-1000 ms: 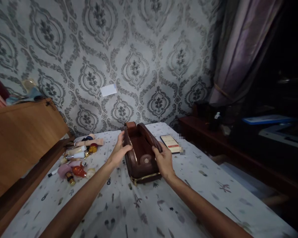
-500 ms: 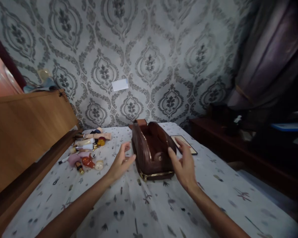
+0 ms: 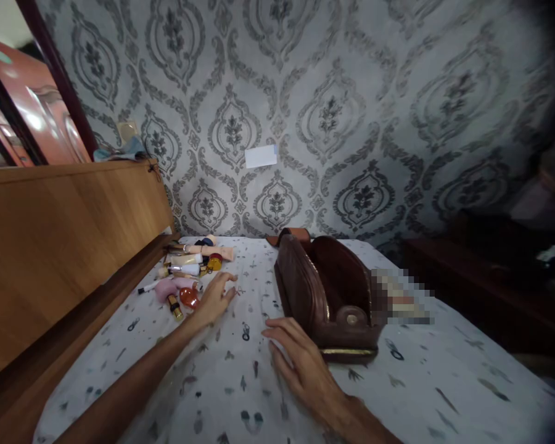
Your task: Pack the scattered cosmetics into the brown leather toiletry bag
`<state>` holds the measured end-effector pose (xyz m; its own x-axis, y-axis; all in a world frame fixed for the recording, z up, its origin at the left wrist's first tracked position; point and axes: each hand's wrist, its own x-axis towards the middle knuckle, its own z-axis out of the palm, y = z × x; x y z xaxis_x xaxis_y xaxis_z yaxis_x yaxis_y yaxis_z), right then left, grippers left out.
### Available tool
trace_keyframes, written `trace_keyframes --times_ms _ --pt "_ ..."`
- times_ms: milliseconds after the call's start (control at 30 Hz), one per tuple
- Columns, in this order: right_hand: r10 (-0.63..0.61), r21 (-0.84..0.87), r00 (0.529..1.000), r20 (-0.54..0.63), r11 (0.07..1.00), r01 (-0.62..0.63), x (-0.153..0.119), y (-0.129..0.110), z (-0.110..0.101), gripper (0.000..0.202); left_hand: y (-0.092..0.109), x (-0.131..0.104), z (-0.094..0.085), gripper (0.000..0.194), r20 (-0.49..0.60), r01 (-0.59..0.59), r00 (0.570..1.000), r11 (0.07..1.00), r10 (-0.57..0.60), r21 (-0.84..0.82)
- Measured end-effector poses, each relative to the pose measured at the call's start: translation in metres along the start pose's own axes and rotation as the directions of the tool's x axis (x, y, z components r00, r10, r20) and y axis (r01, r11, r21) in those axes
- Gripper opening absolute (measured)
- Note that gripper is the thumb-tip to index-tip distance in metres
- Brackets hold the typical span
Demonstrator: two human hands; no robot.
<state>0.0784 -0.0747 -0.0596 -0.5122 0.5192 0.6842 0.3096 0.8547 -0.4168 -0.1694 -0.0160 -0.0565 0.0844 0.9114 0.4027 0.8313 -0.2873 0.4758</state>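
Note:
A dark brown leather toiletry bag [image 3: 300, 287] stands unzipped on the bed, its mouth facing up. My right hand [image 3: 303, 364] is in front of the bag's near left corner, fingers apart, with nothing in it. Beside the group of cosmetics, my left hand [image 3: 217, 299] hovers with fingers spread and empty. Nearest to it lie an orange-red bottle [image 3: 189, 298] and an amber jar [image 3: 215, 262]. Around these are a pink makeup sponge [image 3: 165, 290], a small gold-capped bottle [image 3: 174, 308], a peach tube [image 3: 217, 253] and a white tube [image 3: 186, 269].
The patterned bedsheet [image 3: 231, 394] lies under everything. A wooden headboard [image 3: 83, 216] rises on the left, with a blue cloth [image 3: 123, 150] on top. The papered wall [image 3: 300, 123] closes the back. A pixelated flat object [image 3: 404, 302] lies right of the bag.
My left hand has moved left to the cosmetics. My right hand has left the bag's right side and come round to its front left. The view has turned left.

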Motion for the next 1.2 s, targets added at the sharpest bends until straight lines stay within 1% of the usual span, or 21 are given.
trace_keyframes --times_ms 67,133,200,267,333,433,533,600,700,833,900,1067,1133,1200 --pt "0.031 0.037 0.998 0.06 0.999 -0.034 0.004 0.0 0.014 0.027 -0.016 0.024 -0.003 0.024 0.009 0.004 1.0 0.991 -0.005 0.132" --pt "0.049 0.066 0.992 0.119 0.996 -0.057 0.005 0.0 0.028 0.027 -0.031 0.047 -0.004 0.024 0.008 0.012 1.0 0.98 -0.014 0.197" --pt "0.066 0.092 0.987 0.144 0.993 -0.08 0.004 0.003 0.041 0.028 -0.045 0.067 -0.003 0.026 0.013 0.017 1.0 0.965 -0.021 0.262" --pt "0.091 0.116 0.988 0.125 0.988 -0.106 0.0 0.008 0.051 0.028 -0.055 0.084 0.0 0.027 0.022 0.02 0.999 0.946 -0.029 0.323" --pt "0.112 0.15 0.989 0.096 0.981 -0.125 -0.005 0.014 0.056 0.028 -0.062 0.096 0.004 0.027 0.039 0.014 0.999 0.927 -0.031 0.374" --pt "0.1 0.211 0.993 0.061 0.971 -0.111 -0.01 0.023 0.057 0.03 -0.069 0.109 0.011 0.03 0.068 0.013 0.996 0.895 -0.049 0.447" --pt "0.1 0.251 0.994 0.034 0.962 -0.105 -0.011 0.027 0.055 0.032 -0.075 0.12 0.015 0.038 0.071 0.055 0.992 0.852 -0.108 0.521" --pt "0.109 0.265 0.993 0.05 0.957 -0.118 -0.01 0.028 0.053 0.031 -0.078 0.126 0.016 0.039 0.074 0.084 0.986 0.824 -0.15 0.56" --pt "0.106 0.283 0.991 0.078 0.951 -0.124 -0.008 0.028 0.051 0.03 -0.08 0.134 0.015 0.035 0.095 0.104 0.975 0.79 -0.2 0.604" --pt "0.131 0.292 0.985 0.117 0.943 -0.16 -0.008 0.03 0.05 0.027 -0.076 0.143 0.015 0.031 0.139 0.105 0.957 0.753 -0.253 0.65" --pt "0.147 0.289 0.979 0.142 0.94 -0.183 -0.008 0.031 0.05 0.026 -0.074 0.147 0.013 0.034 0.169 0.094 0.948 0.744 -0.27 0.662" --pt "0.174 0.304 0.974 0.141 0.929 -0.21 -0.008 0.033 0.052 0.023 -0.073 0.162 -0.002 0.039 0.231 0.056 0.935 0.756 -0.269 0.652" --pt "0.184 0.304 0.971 0.15 0.926 -0.223 -0.008 0.032 0.052 0.022 -0.072 0.168 -0.01 0.04 0.237 0.04 0.94 0.769 -0.246 0.638" --pt "0.199 0.298 0.967 0.159 0.924 -0.239 -0.008 0.031 0.051 0.021 -0.07 0.169 -0.017 0.041 0.238 0.009 0.951 0.784 -0.199 0.621"
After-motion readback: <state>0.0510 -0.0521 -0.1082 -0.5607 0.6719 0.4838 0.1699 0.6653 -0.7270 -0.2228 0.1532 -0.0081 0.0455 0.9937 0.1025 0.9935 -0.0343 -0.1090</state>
